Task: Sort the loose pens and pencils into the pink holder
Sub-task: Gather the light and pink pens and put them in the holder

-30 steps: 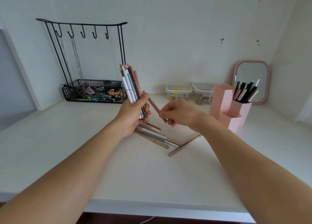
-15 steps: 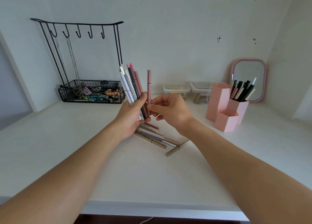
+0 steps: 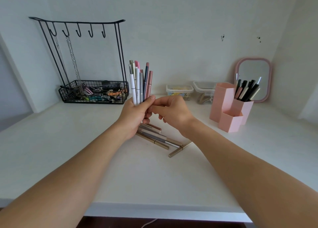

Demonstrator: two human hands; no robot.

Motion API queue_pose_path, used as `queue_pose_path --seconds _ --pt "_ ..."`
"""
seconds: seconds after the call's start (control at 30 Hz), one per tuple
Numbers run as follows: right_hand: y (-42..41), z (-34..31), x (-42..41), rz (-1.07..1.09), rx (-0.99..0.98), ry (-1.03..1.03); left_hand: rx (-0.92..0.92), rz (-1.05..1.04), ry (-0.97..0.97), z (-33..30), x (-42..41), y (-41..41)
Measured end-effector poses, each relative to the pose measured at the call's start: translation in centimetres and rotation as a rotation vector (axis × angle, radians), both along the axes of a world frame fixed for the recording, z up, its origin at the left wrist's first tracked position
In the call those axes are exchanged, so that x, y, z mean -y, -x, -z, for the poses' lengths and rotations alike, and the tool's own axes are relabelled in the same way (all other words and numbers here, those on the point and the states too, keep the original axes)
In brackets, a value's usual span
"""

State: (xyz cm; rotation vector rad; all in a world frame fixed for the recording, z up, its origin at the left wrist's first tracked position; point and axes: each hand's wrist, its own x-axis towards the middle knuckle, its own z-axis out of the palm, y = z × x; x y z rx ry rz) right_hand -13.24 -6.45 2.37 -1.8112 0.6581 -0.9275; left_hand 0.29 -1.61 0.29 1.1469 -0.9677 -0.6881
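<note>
An upright bundle of pens (image 3: 140, 83) is gripped in the left hand (image 3: 135, 115), a dusty-pink pen (image 3: 149, 85) newly tucked into its right edge. The right hand (image 3: 169, 111) rests there, fingers curled by the bundle's base; whether it pinches is unclear. More pencils (image 3: 159, 138) lie loose below on the desk (image 3: 51, 141). The pink holder (image 3: 229, 105), far right, awaits the batch.

loose pens (image 3: 159, 137) lie on desk (image 3: 68, 141), holder (image 3: 230, 107) right of them.
</note>
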Motion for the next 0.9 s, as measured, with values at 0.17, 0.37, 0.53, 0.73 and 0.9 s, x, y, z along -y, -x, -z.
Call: queue_pose_path --seconds 0.17,0.37,0.53,0.73,0.9 --pt "-0.6 0.3 0.0 0.080 -0.050 0.013 -0.004 -0.130 -0.006 0.1 0.1 -0.5" --pt "0.1 1.2 1.2 0.087 -0.396 0.161 -0.154 -0.228 -0.003 -0.4 -0.2 -1.8" --pt "-0.1 1.5 1.3 0.065 -0.523 0.279 -0.126 -0.235 -0.043 -0.1 -0.2 -1.6" --pt "0.4 1.3 1.9 0.067 -0.614 0.380 -0.119 -0.221 -0.084 -0.3 -0.3 -1.3" --pt "0.9 0.7 2.7 0.125 -0.498 0.165 -0.134 -0.179 -0.094 -0.3 -0.3 -1.0"
